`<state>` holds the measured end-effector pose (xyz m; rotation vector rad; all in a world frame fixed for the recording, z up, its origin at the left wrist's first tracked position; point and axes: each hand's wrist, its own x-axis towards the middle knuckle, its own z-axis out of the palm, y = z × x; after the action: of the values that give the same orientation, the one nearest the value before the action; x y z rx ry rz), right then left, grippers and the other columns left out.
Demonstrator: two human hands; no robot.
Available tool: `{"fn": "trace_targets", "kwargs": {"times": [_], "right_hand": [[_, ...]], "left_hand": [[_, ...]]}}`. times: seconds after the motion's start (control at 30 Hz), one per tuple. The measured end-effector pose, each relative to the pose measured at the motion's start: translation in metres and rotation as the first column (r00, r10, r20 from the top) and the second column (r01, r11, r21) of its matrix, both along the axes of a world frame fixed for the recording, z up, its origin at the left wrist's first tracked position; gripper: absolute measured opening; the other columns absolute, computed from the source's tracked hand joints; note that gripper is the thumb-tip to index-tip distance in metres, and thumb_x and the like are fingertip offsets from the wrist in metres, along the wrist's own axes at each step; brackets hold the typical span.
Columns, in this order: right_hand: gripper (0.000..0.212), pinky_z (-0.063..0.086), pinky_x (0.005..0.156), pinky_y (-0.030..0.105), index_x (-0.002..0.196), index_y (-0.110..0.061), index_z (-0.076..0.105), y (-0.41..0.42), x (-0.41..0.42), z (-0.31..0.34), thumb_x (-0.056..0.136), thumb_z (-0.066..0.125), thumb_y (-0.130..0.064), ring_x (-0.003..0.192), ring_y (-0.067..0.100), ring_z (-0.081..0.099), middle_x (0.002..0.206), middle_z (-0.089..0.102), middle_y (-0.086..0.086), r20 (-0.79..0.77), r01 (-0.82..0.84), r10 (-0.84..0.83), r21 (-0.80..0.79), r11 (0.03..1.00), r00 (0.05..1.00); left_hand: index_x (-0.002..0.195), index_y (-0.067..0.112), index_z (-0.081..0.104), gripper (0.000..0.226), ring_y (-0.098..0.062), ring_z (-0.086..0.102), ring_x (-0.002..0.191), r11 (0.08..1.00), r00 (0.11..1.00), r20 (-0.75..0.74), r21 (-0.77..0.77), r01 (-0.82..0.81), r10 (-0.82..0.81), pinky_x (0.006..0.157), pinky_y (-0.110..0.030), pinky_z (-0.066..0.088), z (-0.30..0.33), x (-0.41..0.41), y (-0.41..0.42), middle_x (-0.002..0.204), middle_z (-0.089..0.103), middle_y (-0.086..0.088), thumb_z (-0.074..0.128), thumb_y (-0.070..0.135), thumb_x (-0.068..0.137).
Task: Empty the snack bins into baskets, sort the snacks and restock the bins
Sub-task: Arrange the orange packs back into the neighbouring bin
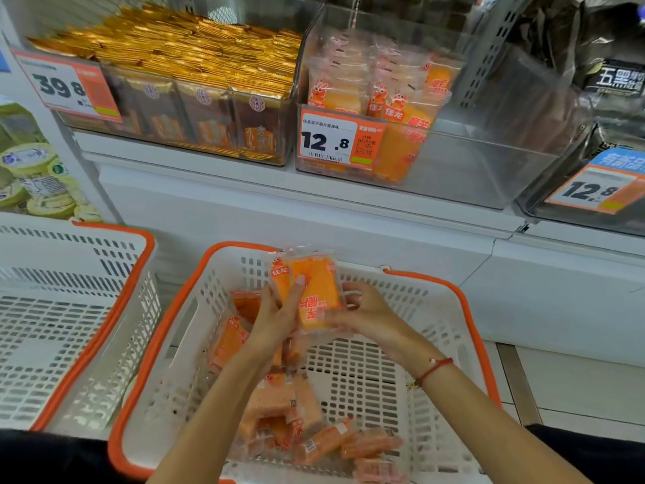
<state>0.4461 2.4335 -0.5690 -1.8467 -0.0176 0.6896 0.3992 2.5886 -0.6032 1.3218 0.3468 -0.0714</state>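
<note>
Left hand [279, 314] and right hand [363, 309] grip orange packets [314, 291] — lower packets [314, 438] blurred.

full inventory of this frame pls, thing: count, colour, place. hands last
held packs: a small stack, orange, above the middle basket
loose packs: many, orange, in the middle basket
middle basket: one, white with orange rim, below the shelf
left basket: one, white with orange rim, nothing visible in it
clear bin: one, on the shelf, orange packs at its left side, 12.8 tag
gold bin: one, clear, full of gold packs, shelf left, 39.8 tag
dark bin: one, shelf right, dark packs, 12.8 tag
green tubs: several, far left
bracelet: one, red, right wrist
left hand: grips the held packs
right hand: grips the held packs
</note>
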Motion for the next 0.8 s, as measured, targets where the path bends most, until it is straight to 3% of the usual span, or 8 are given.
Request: {"fn": "trace_targets", "kwargs": {"times": [0.13, 0.27, 0.33, 0.4, 0.5, 0.6, 0.67, 0.8], "right_hand": [[0.042, 0.05, 0.076, 0.022, 0.116, -0.027, 0.066, -0.026, 0.026, 0.023, 0.078, 0.078, -0.013, 0.109, 0.021, 0.062, 0.115, 0.067, -0.001, 0.207, -0.025, 0.016, 0.042, 0.999, 0.978], [0.044, 0.051, 0.087, 0.019, 0.116, -0.034, 0.069, -0.044, 0.04, 0.058, 0.077, 0.081, -0.019, 0.11, 0.003, 0.06, 0.12, 0.065, -0.014, 0.132, -0.524, 0.556, -0.213, 0.825, 0.821], [0.05, 0.054, 0.083, 0.023, 0.118, -0.033, 0.064, -0.032, 0.04, 0.056, 0.075, 0.083, -0.017, 0.104, 0.007, 0.062, 0.12, 0.063, -0.01, 0.134, -0.572, 0.622, -0.281, 0.77, 0.772], [0.054, 0.057, 0.08, 0.03, 0.116, -0.033, 0.058, -0.016, 0.04, 0.046, 0.072, 0.085, -0.015, 0.097, 0.013, 0.064, 0.115, 0.064, -0.005, 0.225, -0.494, 0.559, -0.287, 0.821, 0.798], [0.053, 0.056, 0.085, 0.033, 0.11, -0.024, 0.054, 0.006, 0.039, 0.024, 0.07, 0.085, -0.009, 0.098, 0.018, 0.066, 0.111, 0.063, -0.002, 0.338, -0.359, 0.384, -0.135, 0.924, 0.859], [0.042, 0.053, 0.089, 0.031, 0.103, -0.022, 0.059, 0.029, 0.032, 0.006, 0.071, 0.085, -0.013, 0.104, 0.012, 0.063, 0.109, 0.063, -0.006, 0.452, -0.278, 0.246, 0.005, 0.961, 0.858], [0.036, 0.053, 0.089, 0.027, 0.105, -0.023, 0.061, 0.041, 0.031, -0.004, 0.076, 0.08, -0.014, 0.107, 0.008, 0.062, 0.113, 0.064, -0.008, 0.42, -0.226, 0.171, 0.084, 0.97, 0.891], [0.019, 0.053, 0.087, 0.029, 0.11, -0.014, 0.063, 0.047, 0.043, -0.06, 0.091, 0.062, -0.014, 0.098, 0.016, 0.063, 0.107, 0.066, 0.002, 0.17, 0.265, -0.282, 0.112, 0.958, 0.944]], "left_hand": [[0.148, 0.031, 0.031, 0.093, -0.024, 0.05, 0.129, 0.994, 0.997, -0.067, 0.102, -0.037, 0.044, 0.108, -0.053, 0.039, -0.008, 0.002, 0.022, 0.142, 0.05, 0.001, 0.035, 0.089, 0.075], [0.148, 0.029, 0.03, 0.066, -0.017, 0.04, 0.136, 0.916, 0.984, -0.057, 0.359, 0.178, -0.169, 0.11, -0.037, 0.034, 0.016, 0.001, 0.033, 0.145, 0.041, 0.009, 0.034, 0.063, 0.092], [0.15, 0.03, 0.024, 0.056, -0.01, 0.029, 0.137, 0.892, 0.958, -0.106, 0.349, 0.287, -0.267, 0.108, -0.031, 0.027, 0.02, 0.003, 0.028, 0.14, 0.03, 0.02, 0.034, 0.05, 0.099], [0.151, 0.029, 0.025, 0.056, -0.011, 0.028, 0.14, 0.878, 0.941, -0.174, 0.342, 0.334, -0.29, 0.114, -0.033, 0.021, 0.021, 0.003, 0.021, 0.136, 0.029, 0.021, 0.03, 0.052, 0.1], [0.139, 0.032, 0.048, 0.059, -0.017, 0.051, 0.126, 0.904, 0.94, -0.136, 0.261, 0.338, -0.312, 0.114, -0.046, 0.033, 0.014, -0.001, 0.016, 0.129, 0.054, -0.01, 0.026, 0.064, 0.095], [0.13, 0.04, 0.048, 0.049, -0.005, 0.066, 0.105, 0.924, 0.941, -0.184, 0.207, 0.321, -0.285, 0.087, -0.021, 0.051, 0.008, -0.005, 0.019, 0.113, 0.069, 0.011, 0.037, 0.065, 0.089], [0.113, 0.037, 0.052, 0.031, 0.002, 0.069, 0.075, 0.958, 0.968, -0.214, 0.224, 0.178, -0.13, 0.065, -0.01, 0.051, 0.004, -0.01, 0.023, 0.091, 0.071, 0.008, 0.038, 0.056, 0.093], [0.123, 0.022, 0.057, 0.051, -0.011, 0.071, 0.08, 0.952, 0.958, -0.184, 0.252, -0.172, 0.222, 0.071, -0.029, 0.057, -0.013, -0.015, 0.037, 0.094, 0.072, 0.0, 0.038, 0.058, 0.093]]}}
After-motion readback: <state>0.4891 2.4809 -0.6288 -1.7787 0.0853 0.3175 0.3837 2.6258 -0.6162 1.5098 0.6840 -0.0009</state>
